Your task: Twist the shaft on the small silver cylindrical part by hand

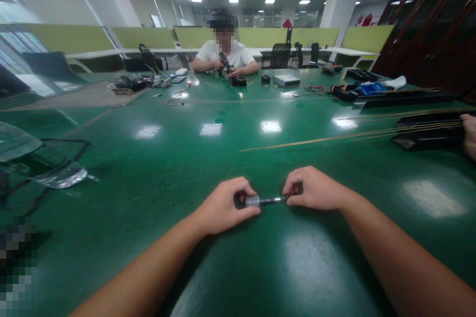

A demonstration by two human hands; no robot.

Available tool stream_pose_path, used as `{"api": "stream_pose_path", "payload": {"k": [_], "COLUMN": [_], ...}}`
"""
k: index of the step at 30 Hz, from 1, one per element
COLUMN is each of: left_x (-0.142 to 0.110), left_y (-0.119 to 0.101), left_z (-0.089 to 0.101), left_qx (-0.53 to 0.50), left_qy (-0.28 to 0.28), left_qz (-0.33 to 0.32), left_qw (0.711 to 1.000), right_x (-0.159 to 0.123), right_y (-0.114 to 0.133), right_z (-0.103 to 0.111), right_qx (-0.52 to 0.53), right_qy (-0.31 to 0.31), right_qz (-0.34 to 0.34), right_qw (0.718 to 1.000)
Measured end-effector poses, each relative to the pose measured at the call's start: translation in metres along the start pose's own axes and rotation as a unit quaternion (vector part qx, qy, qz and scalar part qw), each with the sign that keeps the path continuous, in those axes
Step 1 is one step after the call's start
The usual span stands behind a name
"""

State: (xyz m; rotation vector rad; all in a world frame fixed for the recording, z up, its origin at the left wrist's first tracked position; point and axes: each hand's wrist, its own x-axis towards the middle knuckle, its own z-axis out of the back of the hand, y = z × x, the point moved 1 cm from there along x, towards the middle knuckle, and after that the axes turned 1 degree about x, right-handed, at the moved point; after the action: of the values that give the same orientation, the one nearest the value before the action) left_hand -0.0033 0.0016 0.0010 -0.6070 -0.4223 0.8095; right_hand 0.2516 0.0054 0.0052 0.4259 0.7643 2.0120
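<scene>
Just above the green table, my left hand [232,205] is closed around a short silver metal cylinder [253,201], with thumb and fingers on its sides. From its right end a thin dark, shiny rod [272,200] runs out towards my right hand [307,189]. The thumb and fingertips of that hand pinch the rod's far end, which they partly hide. Cylinder and rod lie roughly level, in one line between the two hands. I cannot make out what kind of tool or part they form.
Long thin brass-coloured rods [297,144] reach in from the right, near another person's hand [470,136] and black trays [427,138]. A large clear bottle [55,171] lies at left. Across the green table [178,153], a person [225,57] holds a power tool [225,62].
</scene>
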Motion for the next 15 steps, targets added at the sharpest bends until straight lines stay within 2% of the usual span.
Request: {"api": "stream_pose_path", "payload": {"k": [4,7,10,12,15], "left_x": [0.001,0.002,0.002,0.001,0.001], "left_y": [-0.001,0.0,0.002,0.003,0.004], "left_z": [0.0,-0.001,0.0,0.0,0.001], "left_qx": [0.005,0.009,0.01,0.013,0.004], "left_qy": [-0.001,0.0,-0.012,-0.023,-0.023], "left_qz": [0.0,-0.006,-0.017,-0.023,-0.019], "left_qw": [1.0,1.0,1.0,0.999,1.0], "right_x": [0.003,0.009,0.015,0.017,0.018], "right_y": [0.001,0.007,0.016,0.019,0.021], "right_z": [-0.004,-0.017,-0.035,-0.044,-0.049], "right_qx": [-0.012,-0.011,0.0,-0.003,0.008], "right_qy": [-0.001,-0.009,-0.066,-0.099,-0.115], "right_qz": [0.031,0.068,0.105,0.096,0.076], "right_qw": [0.999,0.998,0.992,0.99,0.99]}}
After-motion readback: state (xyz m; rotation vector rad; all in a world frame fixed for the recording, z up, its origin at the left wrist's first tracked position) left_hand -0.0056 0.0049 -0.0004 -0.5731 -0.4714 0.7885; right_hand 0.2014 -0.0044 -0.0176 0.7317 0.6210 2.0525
